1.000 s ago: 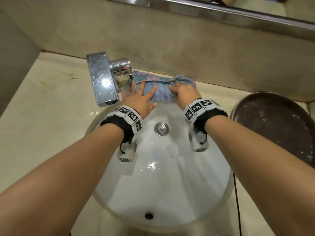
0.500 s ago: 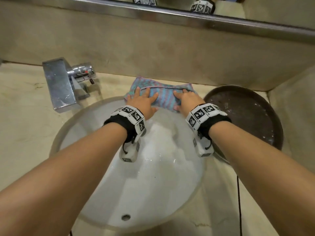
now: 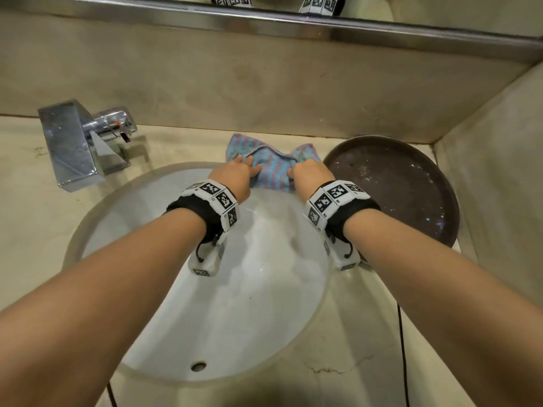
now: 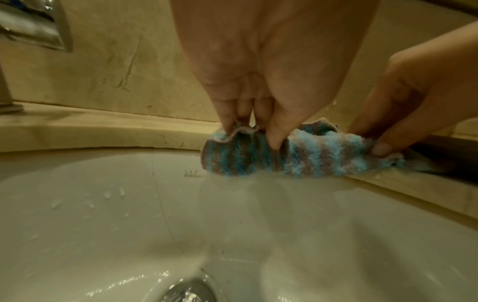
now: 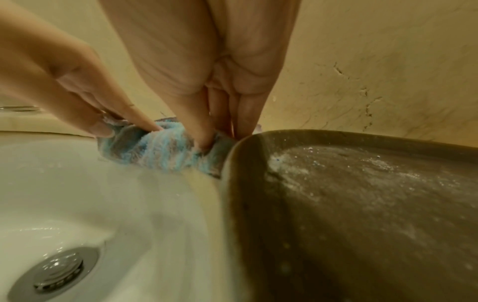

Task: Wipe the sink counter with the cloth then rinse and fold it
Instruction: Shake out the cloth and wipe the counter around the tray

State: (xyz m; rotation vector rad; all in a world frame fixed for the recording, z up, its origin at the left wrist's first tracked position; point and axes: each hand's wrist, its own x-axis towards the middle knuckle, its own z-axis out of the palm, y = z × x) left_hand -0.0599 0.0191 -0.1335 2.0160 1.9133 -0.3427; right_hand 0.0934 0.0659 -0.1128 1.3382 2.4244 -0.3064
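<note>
A blue and purple striped cloth point(image 3: 274, 171) lies bunched on the beige counter point(image 3: 35, 236) behind the white sink basin point(image 3: 97, 224); its near edge hangs over the rim. My left hand point(image 3: 245, 168) pinches the cloth's left part, thumb in front and fingers behind, as the left wrist view shows point(image 4: 248, 132). My right hand point(image 3: 296, 171) pinches the right part point(image 5: 214, 141), right beside the dark tray's rim. In both wrist views the cloth point(image 4: 310, 157) point(image 5: 152, 151) is puckered between the two hands.
A chrome faucet point(image 3: 76, 142) stands at the back left of the basin. A round dark tray point(image 3: 396, 198) speckled with white dust sits on the counter at the right, touching the cloth. The wall rises just behind, with a side wall at the right. The drain point(image 5: 59, 267) lies below.
Earlier both hands lay flat on the spread cloth beside the faucet. The cloth has slid right to the tray, and the fingers now curl and pinch it into a bunch.
</note>
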